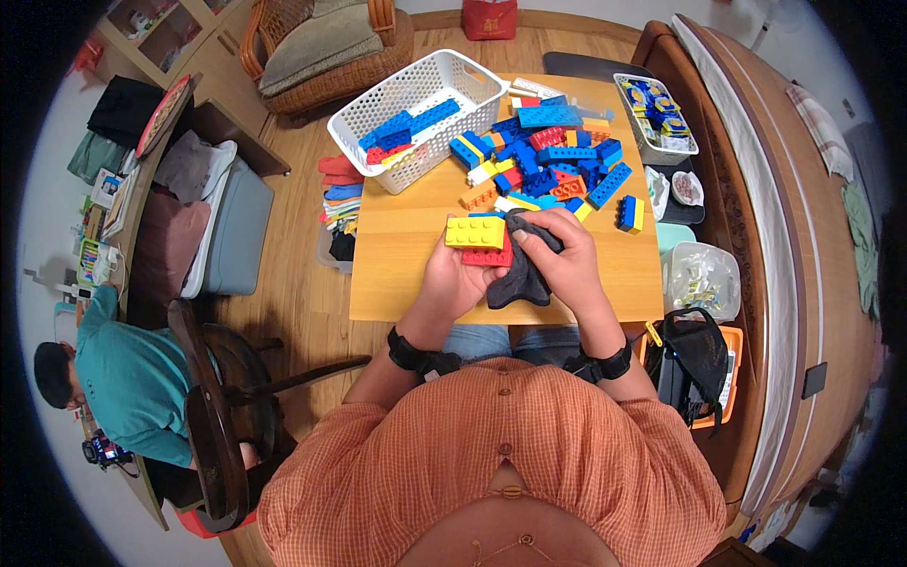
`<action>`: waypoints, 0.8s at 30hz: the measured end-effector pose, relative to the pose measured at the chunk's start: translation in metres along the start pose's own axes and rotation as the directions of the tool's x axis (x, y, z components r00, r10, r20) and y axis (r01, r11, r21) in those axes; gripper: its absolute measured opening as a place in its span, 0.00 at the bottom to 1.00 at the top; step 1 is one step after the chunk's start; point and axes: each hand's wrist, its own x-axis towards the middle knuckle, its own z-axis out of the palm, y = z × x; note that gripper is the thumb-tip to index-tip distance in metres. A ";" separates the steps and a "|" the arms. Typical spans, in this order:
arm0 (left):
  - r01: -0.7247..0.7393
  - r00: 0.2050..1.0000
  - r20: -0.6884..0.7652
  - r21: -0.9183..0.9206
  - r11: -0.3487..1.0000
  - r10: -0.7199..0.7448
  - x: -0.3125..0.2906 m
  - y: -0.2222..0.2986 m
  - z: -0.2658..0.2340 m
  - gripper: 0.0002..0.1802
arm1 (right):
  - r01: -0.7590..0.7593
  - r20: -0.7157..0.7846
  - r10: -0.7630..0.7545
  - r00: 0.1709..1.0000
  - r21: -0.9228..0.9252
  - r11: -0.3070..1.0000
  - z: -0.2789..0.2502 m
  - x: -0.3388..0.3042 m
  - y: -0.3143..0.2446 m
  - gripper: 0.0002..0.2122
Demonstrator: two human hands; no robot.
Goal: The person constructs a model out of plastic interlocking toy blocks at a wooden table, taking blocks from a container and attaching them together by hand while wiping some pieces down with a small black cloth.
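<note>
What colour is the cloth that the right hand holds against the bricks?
The cloth is dark grey; the head view shows it, in the right hand.

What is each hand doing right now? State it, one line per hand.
Left hand: closed on stacked toy bricks, a yellow brick on top of a red brick.
Right hand: closed on a dark grey cloth, pressed against the bricks.

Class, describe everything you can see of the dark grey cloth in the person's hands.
The dark grey cloth looks soft and crumpled, bunched into folds. The right hand grips its upper part, pressing it against the stacked yellow and red plastic bricks held by the left hand. Its lower end hangs loose over the light wooden table.
</note>
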 end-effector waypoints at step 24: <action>-0.087 0.996 0.039 0.251 0.964 0.080 0.001 -0.002 0.019 0.40 | -0.300 0.027 0.324 0.946 0.457 0.837 -0.013 -0.001 0.009 0.11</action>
